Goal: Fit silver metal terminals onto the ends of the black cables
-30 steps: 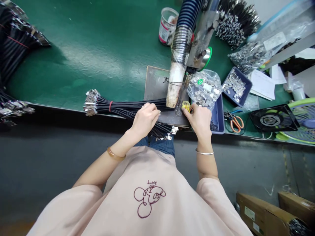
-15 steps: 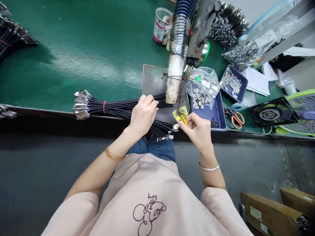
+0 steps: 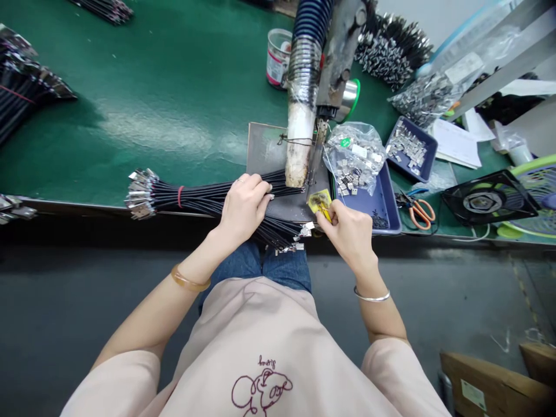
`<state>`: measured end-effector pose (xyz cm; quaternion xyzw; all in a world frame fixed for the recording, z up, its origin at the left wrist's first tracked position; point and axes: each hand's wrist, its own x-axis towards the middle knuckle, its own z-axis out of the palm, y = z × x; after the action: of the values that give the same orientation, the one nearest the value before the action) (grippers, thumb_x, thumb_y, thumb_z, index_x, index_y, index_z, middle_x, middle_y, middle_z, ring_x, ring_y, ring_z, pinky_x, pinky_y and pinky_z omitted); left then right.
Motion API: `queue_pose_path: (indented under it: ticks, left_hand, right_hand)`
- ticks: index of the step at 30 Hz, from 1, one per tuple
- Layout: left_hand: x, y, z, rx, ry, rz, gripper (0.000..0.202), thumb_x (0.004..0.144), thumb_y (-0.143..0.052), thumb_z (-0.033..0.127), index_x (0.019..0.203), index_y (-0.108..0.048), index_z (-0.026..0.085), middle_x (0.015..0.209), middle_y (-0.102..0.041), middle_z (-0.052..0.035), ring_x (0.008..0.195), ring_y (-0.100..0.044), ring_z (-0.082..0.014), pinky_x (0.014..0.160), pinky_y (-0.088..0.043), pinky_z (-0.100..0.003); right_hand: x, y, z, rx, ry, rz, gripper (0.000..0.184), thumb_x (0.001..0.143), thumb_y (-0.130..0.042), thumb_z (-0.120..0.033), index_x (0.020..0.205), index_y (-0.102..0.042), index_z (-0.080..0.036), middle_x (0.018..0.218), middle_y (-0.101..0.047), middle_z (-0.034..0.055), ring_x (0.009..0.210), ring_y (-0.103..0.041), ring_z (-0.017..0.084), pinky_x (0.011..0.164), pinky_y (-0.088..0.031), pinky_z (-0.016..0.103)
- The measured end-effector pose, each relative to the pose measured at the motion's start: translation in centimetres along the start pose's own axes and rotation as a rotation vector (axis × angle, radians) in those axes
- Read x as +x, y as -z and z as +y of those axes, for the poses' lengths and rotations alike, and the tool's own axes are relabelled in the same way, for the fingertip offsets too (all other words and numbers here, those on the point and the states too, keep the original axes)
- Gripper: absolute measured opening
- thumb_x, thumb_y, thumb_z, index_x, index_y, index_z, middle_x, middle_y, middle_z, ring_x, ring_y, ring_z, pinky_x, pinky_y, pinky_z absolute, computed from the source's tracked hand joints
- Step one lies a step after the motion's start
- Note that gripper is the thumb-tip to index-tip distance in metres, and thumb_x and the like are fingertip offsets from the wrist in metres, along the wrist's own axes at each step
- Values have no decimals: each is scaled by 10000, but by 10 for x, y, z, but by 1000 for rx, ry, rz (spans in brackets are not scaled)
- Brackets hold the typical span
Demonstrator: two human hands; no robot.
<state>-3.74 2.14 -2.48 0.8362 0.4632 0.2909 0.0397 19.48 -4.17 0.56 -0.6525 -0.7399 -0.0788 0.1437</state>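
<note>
A bundle of black cables point(image 3: 204, 194) with metal plugs at its left end lies along the bench edge, tied by a red band. My left hand point(image 3: 244, 209) is closed over the cables near their right part, fingers curled round some of them. To its right, several cable ends with metal connectors point(image 3: 306, 229) fan out over the edge. My right hand point(image 3: 351, 233) pinches slim yellow tweezers point(image 3: 325, 214), their tips at a stained yellow sponge point(image 3: 318, 198). What the tips hold, if anything, is too small to make out.
A taped fume hose point(image 3: 299, 124) and a metal arm point(image 3: 336, 63) hang over a dark board point(image 3: 266, 145). Right of them stand a blue tray point(image 3: 393, 202) with bagged connectors point(image 3: 354, 153), a smaller tray point(image 3: 430, 145), orange-handled pliers point(image 3: 421, 214) and a black fan point(image 3: 482, 200).
My left hand has shifted slightly left along the cables. My right hand stays by the sponge, still pinching the tweezers. The whole view has moved a little.
</note>
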Motion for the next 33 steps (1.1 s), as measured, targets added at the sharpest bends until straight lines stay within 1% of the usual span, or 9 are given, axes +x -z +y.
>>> queue_pose_path:
  ticks: [3, 6, 9, 12, 18, 24, 27, 30, 33]
  left_hand:
    - [0, 0, 1, -28, 8, 14, 157, 943, -521, 181, 882, -664, 158, 877, -645, -109, 850, -553, -270, 790, -467, -402]
    - [-1, 1, 4, -47, 15, 49, 171, 941, -524, 184, 840, -660, 164, 847, -665, -96, 809, -554, -251, 784, -464, -389]
    - [-5, 5, 7, -123, 40, 79, 159, 939, -529, 194, 848, -657, 170, 852, -698, -81, 836, -583, -238, 822, -473, -383]
    - [-11, 12, 9, -189, 42, 86, 164, 947, -518, 208, 873, -660, 175, 856, -718, -72, 877, -600, -243, 833, -479, -383]
    - [-14, 16, 19, -350, -76, -4, 144, 955, -560, 232, 980, -682, 161, 867, -713, -48, 818, -606, -192, 811, -496, -325]
    - [-3, -4, 41, -455, -177, -32, 202, 962, -531, 165, 879, -715, 150, 798, -724, -55, 744, -628, -165, 725, -491, -275]
    - [-3, -3, 45, -553, -80, -34, 177, 941, -558, 165, 859, -714, 142, 781, -739, -43, 675, -639, -138, 669, -476, -242]
    - [-4, 6, 46, -695, 99, -161, 241, 919, -561, 173, 703, -662, 138, 591, -647, 9, 493, -523, -83, 524, -388, -208]
    - [-5, 12, 48, -854, 269, -237, 210, 877, -572, 185, 692, -652, 127, 555, -616, 11, 488, -517, -81, 482, -357, -193]
  right_hand:
    - [22, -7, 3, -60, -152, -26, 350, 929, -569, -447, 681, -542, -201, 541, -558, -5, 508, -500, 141, 554, -206, 283]
    - [33, -3, 8, -19, -212, 54, 349, 929, -569, -503, 758, -586, -199, 542, -552, -12, 514, -504, 146, 561, -248, 285]
    - [22, 15, 20, 201, -192, 216, 225, 981, -470, -383, 1018, -592, -198, 576, -563, -39, 499, -508, 134, 570, -355, 270]
    - [5, 33, 40, 340, -174, 199, 247, 990, -433, -293, 1205, -525, -216, 701, -668, -19, 552, -590, 140, 603, -437, 267]
    - [15, 17, 71, 203, -125, -18, 106, 936, -553, -275, 843, -564, -226, 767, -694, 11, 685, -650, 159, 691, -459, 278]
    - [33, -3, 71, 6, 76, -94, 141, 897, -496, -139, 792, -542, -219, 861, -662, 49, 829, -589, 186, 681, -397, 285]
    - [32, 0, 74, -44, 88, -66, 142, 898, -503, -156, 774, -534, -219, 799, -641, 48, 807, -577, 197, 670, -401, 294]
    - [25, 4, 77, 131, 8, 34, 112, 895, -544, -210, 784, -534, -222, 773, -636, 17, 740, -595, 169, 678, -466, 284]
    - [18, 7, 76, 308, -104, 181, 114, 885, -564, -231, 778, -524, -223, 839, -667, 21, 760, -641, 150, 634, -505, 250]
